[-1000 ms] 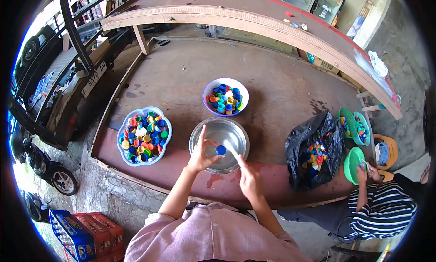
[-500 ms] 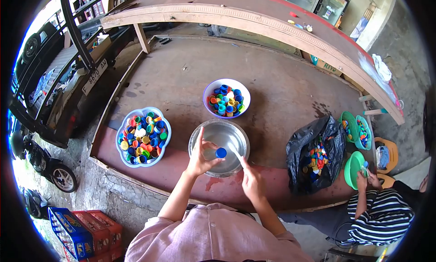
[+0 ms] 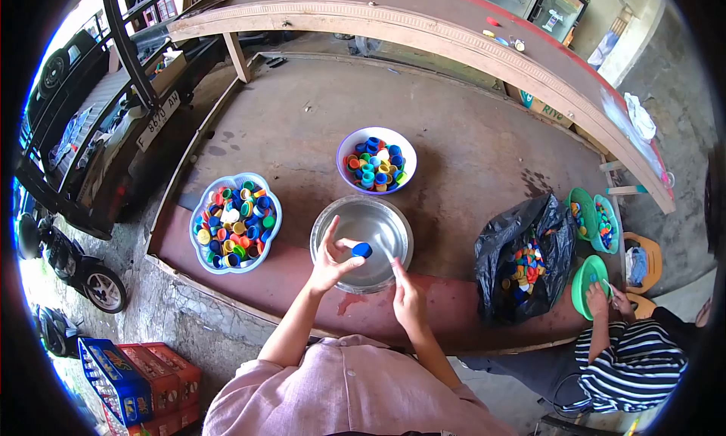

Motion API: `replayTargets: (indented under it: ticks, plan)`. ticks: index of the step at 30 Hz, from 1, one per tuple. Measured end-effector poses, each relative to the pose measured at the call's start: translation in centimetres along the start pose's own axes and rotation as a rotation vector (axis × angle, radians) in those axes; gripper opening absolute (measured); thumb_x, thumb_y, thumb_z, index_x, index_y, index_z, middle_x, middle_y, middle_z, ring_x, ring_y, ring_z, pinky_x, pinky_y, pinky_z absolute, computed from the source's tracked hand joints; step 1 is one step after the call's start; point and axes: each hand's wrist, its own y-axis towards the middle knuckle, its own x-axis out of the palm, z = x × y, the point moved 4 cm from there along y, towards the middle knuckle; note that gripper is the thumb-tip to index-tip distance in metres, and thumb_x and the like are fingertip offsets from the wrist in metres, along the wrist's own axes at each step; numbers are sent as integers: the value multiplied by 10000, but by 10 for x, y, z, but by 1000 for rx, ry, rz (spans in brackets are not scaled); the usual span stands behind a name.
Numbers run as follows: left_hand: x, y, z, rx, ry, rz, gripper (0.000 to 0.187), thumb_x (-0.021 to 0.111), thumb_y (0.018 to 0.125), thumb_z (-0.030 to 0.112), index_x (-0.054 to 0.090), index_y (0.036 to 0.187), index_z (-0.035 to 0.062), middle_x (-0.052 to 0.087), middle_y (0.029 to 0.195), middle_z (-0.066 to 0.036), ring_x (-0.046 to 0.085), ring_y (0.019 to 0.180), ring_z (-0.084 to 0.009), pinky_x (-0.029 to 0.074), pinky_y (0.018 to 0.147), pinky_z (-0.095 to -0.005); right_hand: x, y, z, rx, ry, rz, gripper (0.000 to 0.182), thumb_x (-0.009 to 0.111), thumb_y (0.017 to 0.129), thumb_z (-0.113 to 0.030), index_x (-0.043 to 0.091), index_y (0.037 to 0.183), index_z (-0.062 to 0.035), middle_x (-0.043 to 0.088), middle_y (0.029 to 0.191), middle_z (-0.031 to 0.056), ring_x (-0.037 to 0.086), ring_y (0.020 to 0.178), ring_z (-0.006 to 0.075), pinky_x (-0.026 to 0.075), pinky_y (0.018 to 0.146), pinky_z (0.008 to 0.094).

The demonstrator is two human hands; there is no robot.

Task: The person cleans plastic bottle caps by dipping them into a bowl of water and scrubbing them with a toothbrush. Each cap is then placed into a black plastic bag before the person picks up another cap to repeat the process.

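A blue bottle cap [image 3: 362, 251] is pinched between the thumb and fingers of my left hand [image 3: 325, 266], whose index finger points up. My right hand [image 3: 409, 298] grips a thin white tool [image 3: 389, 253], its tip close to the cap; blur hides what kind it is. Both hands are over the near part of a metal basin [image 3: 407, 228] that looks to have water in it. To the left stands a pale blue scalloped basin [image 3: 277, 207] full of colourful caps. Behind the metal basin is a white bowl [image 3: 411, 160] with a purple rim, also holding caps.
On the right sits a black plastic bag [image 3: 490, 243] of caps, with green baskets beyond it. A person in a striped top [image 3: 635, 360] works over a green bowl [image 3: 578, 292]. A raised wooden beam [image 3: 363, 16] crosses the back; crates [image 3: 159, 372] stand lower left.
The blue cap has tilted and shifted slightly left and up with my left hand. My right hand and the white tool have moved a little left. The co-worker's hands have shifted toward the green bowl.
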Motion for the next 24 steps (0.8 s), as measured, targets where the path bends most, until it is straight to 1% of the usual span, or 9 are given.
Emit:
replayTargets:
  ticks: [3,4,7,10,13,15,17,19,24]
  plan:
    - [5,1,6,5,-33,-2,1068,778,654,93,10,1390,-3,614,932,-107,557,958,-171,339,965,-357,-7,-5,-17,-149,132,141,454,426,816,75,426,1265,6,575,1076,232,593,965,328,487,782,332]
    - [6,0,8,5,-33,-2,1068,778,654,93,10,1390,-3,614,932,-107,557,958,-171,339,965,-357,-1,-10,-14,-187,157,69,447,420,825,72,412,1269,23,569,1087,238,584,985,332,478,797,330]
    - [11,0,7,-35,-145,-16,1057,768,666,87,3,1391,0,611,950,-120,553,971,-178,341,964,-357,4,0,-6,-70,111,0,420,411,849,51,413,1268,25,564,1108,228,576,1014,310,474,813,338]
    - [13,0,9,15,-107,-54,1054,761,674,82,-8,1389,-7,610,959,-127,550,979,-186,343,962,-356,3,-9,-4,-24,229,132,439,390,845,58,388,1284,28,546,1131,246,562,1044,307,466,834,335]
    - [15,1,9,1,-123,-64,1059,759,676,80,-26,1376,-41,618,935,-110,548,984,-191,339,970,-365,8,-6,-11,-112,167,97,440,389,841,70,397,1279,28,541,1137,251,561,1045,315,460,841,323]
    - [15,0,9,0,-109,-69,1062,762,676,84,-28,1373,-48,621,929,-104,545,988,-189,337,972,-367,5,-7,1,59,130,15,441,395,836,77,395,1275,37,528,1155,251,542,1072,319,454,856,330]
    - [14,2,8,41,-62,-72,1071,768,672,96,-30,1371,-51,625,925,-102,542,994,-190,330,977,-367,-3,-12,-13,-157,102,261,422,399,843,70,398,1265,54,577,1070,239,588,980,329,482,805,347]
    - [16,0,10,26,-85,-62,1078,771,671,103,-34,1373,-45,628,921,-100,539,1002,-193,324,981,-370,-1,-18,-20,-273,17,155,412,404,850,57,405,1262,49,595,1034,232,605,939,328,490,782,351]
    - [8,2,5,27,-60,-72,1100,779,666,117,-46,1381,-21,632,919,-100,535,1018,-208,318,983,-384,1,-7,4,-58,84,173,387,404,880,21,420,1266,15,572,1082,240,580,1008,305,481,818,338]
